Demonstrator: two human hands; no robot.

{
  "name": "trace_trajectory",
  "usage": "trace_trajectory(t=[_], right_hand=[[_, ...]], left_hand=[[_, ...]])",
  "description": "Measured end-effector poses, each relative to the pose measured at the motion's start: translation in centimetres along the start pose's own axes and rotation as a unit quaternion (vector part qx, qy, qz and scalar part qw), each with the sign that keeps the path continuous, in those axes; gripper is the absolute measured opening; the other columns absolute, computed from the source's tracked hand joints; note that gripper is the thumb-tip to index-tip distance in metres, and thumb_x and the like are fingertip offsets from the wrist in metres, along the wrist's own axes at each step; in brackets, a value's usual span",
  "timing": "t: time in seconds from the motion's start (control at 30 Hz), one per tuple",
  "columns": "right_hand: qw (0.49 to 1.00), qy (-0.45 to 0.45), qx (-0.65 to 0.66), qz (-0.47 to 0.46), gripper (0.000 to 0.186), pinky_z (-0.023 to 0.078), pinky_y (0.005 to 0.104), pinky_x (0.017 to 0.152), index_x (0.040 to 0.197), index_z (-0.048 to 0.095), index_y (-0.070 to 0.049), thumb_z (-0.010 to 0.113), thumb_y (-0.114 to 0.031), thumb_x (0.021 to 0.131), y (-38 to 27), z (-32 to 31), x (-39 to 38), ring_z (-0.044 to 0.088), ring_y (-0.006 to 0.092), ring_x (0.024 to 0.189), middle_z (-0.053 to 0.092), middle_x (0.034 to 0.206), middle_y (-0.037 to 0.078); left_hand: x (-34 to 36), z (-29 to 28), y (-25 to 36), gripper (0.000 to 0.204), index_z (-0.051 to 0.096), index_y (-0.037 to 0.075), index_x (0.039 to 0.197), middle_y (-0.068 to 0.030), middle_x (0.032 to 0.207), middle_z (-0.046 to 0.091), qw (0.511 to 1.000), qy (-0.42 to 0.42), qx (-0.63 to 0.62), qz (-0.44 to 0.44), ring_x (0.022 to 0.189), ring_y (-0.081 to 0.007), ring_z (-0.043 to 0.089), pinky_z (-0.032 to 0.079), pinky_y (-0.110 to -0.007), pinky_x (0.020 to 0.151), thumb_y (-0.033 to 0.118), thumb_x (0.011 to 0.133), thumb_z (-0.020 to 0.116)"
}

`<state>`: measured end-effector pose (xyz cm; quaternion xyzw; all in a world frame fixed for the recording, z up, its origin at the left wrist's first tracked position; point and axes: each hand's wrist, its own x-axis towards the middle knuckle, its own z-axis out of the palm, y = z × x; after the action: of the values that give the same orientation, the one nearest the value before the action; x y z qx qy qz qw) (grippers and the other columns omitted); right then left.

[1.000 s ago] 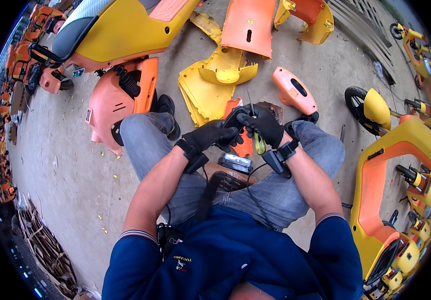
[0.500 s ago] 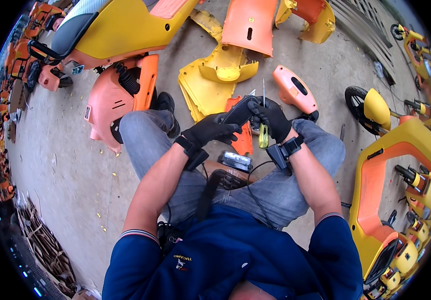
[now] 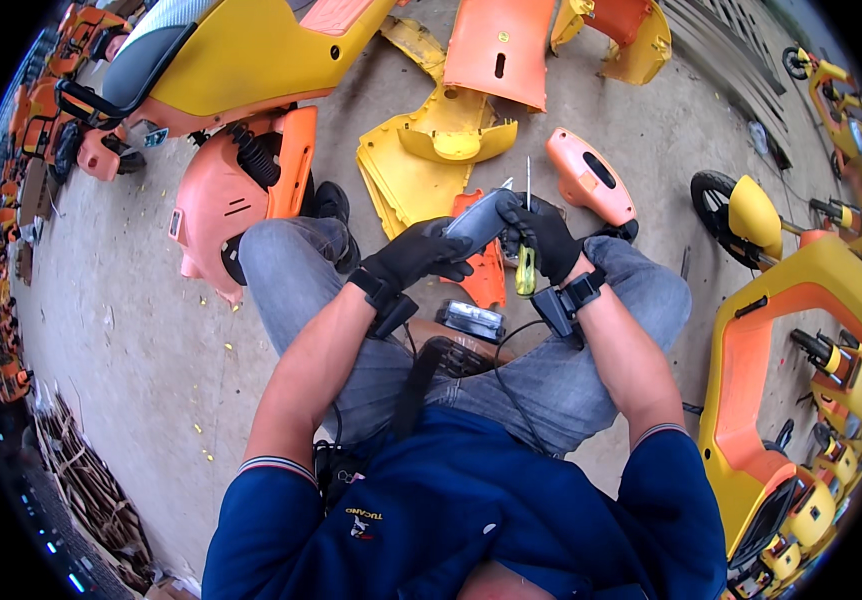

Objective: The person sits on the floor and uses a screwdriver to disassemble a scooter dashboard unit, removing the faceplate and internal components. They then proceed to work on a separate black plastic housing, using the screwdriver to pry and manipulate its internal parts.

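A dark grey elongated part (image 3: 476, 222) is held at a slant between my two black-gloved hands. The fingers of my left hand (image 3: 419, 252) are wrapped round its lower left end. My right hand (image 3: 545, 238) grips the upper right end and also holds a screwdriver (image 3: 525, 268) with a yellow-green handle, its metal shaft pointing up. An orange plastic piece (image 3: 486, 282) lies below and behind them, partly hidden. A clear rectangular lamp unit (image 3: 469, 320) rests between my legs, near brown cardboard.
Yellow panels (image 3: 401, 185), an orange panel (image 3: 491, 45) and an orange-pink handled piece (image 3: 591, 175) lie ahead. An orange-pink shell (image 3: 213, 215) is by my left knee, beneath a yellow scooter body (image 3: 256, 65). A yellow-orange frame (image 3: 736, 390) and wheel (image 3: 711, 205) stand at right.
The dark part has tilted and turned to show a greyer face. My right hand rose slightly and shifted right, and the screwdriver's shaft moved right with it, now upright.
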<state>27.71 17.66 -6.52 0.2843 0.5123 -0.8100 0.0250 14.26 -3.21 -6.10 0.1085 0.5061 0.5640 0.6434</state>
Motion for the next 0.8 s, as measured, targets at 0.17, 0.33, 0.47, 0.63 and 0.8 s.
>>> trace_trajectory(t=[0.17, 0.33, 0.47, 0.63, 0.8], right_hand=[[1.000, -0.002, -0.007, 0.001, 0.029, 0.048, 0.0228, 0.053, 0.101, 0.063, -0.006, 0.073, -0.032, 0.093, 0.17, -0.17, 0.18, 0.055, 0.0066, 0.059, 0.056, 0.074, -0.002], [1.000, -0.007, -0.020, -0.009, 0.029, 0.049, 0.0229, 0.053, 0.100, 0.063, -0.006, 0.072, -0.032, 0.093, 0.40, -0.18, 0.33, 0.055, 0.0066, 0.059, 0.056, 0.074, -0.002], [0.999, -0.007, -0.046, -0.018, 0.029, 0.049, 0.0226, 0.054, 0.102, 0.063, -0.006, 0.072, -0.033, 0.094, 0.38, -0.15, 0.20, 0.054, 0.0065, 0.059, 0.056, 0.074, -0.003], [0.999, -0.008, -0.031, 0.004, 0.032, 0.050, 0.0224, 0.054, 0.106, 0.063, -0.006, 0.072, -0.034, 0.093, 0.07, 0.20, -0.07, 0.055, 0.0065, 0.060, 0.056, 0.074, -0.003], [1.000, -0.014, -0.025, 0.007, 0.032, 0.051, 0.0221, 0.054, 0.108, 0.064, -0.006, 0.072, -0.033, 0.093, -0.21, 0.39, -0.31, 0.056, 0.0058, 0.063, 0.058, 0.078, -0.003]], left_hand=[[-0.08, 0.06, -0.03, 0.049, 0.050, -0.003, 0.130, -0.0134, 0.114, 0.065, 1.000, -0.003, -0.004, 0.004, 0.089, -0.0217, 0.071, 0.062, -0.033, 0.077, 0.023, 0.093, 0.071], [-0.13, 0.00, -0.02, 0.050, 0.050, -0.003, 0.130, -0.0137, 0.114, 0.065, 1.000, -0.003, 0.004, 0.001, 0.090, -0.0216, 0.071, 0.061, -0.033, 0.077, 0.023, 0.093, 0.071], [-0.17, 0.16, 0.09, 0.049, 0.051, -0.003, 0.130, -0.0141, 0.114, 0.065, 1.000, -0.007, 0.001, -0.001, 0.090, -0.0217, 0.071, 0.061, -0.032, 0.077, 0.022, 0.092, 0.071], [-0.17, 0.06, 0.06, 0.052, 0.049, -0.005, 0.133, -0.0149, 0.114, 0.067, 1.000, -0.006, 0.013, 0.000, 0.089, -0.0197, 0.071, 0.062, -0.032, 0.079, 0.022, 0.094, 0.070], [-0.15, -0.01, -0.12, 0.047, 0.053, -0.004, 0.130, -0.0128, 0.112, 0.066, 1.000, 0.008, 0.009, 0.007, 0.092, -0.0213, 0.071, 0.061, -0.032, 0.079, 0.019, 0.093, 0.070]])
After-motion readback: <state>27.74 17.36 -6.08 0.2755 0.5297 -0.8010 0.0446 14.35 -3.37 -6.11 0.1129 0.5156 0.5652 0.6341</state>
